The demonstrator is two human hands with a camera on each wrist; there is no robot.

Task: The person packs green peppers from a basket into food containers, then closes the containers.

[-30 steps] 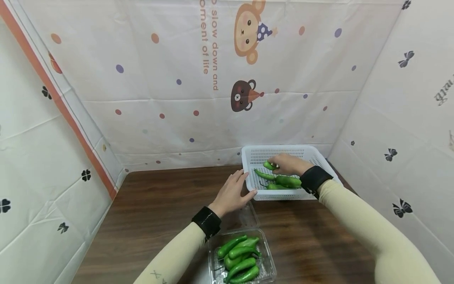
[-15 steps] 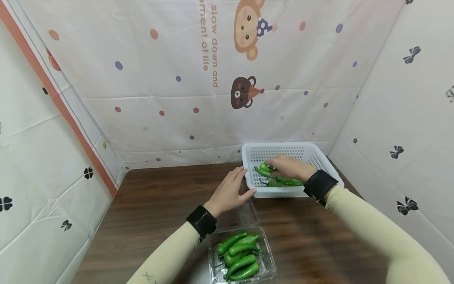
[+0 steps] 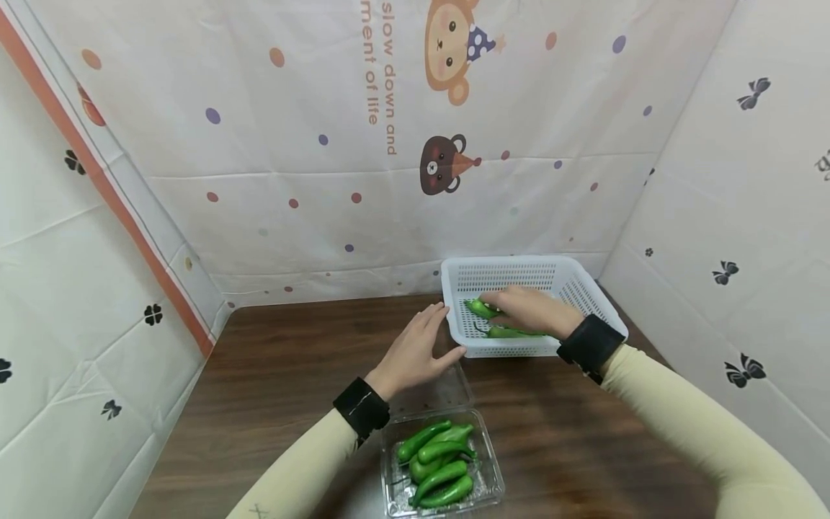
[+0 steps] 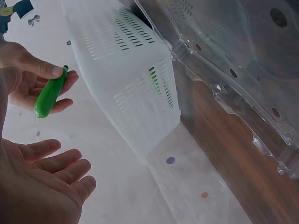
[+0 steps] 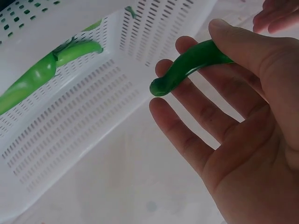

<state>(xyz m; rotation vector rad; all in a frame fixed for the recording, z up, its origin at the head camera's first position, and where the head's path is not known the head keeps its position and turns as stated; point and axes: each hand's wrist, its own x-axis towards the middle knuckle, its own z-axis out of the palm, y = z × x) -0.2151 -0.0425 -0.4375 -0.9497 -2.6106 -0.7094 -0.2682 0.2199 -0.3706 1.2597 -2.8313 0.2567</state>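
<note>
Your right hand (image 3: 532, 310) is over the white perforated plastic basket (image 3: 583, 295), its grip pinching one small green chili pepper (image 5: 189, 67) between thumb and fingers, not yet released. Your left hand (image 3: 415, 353) rests against the basket's near-left corner, fingers relaxed, holding nothing.

Progress, judged: at least two peppers already lie in the basket (image 3: 509, 332). A cluster of about five or six remains in the clear plastic clamshell tray (image 3: 493, 483), nearer to you than the basket on the brown wood-grain desk (image 3: 279, 375). Under halfway, likely.

Hidden: your right hand covers part of the basket floor, so the exact count there is uncertain. Tray peppers overlap; the count is approximate.
</note>
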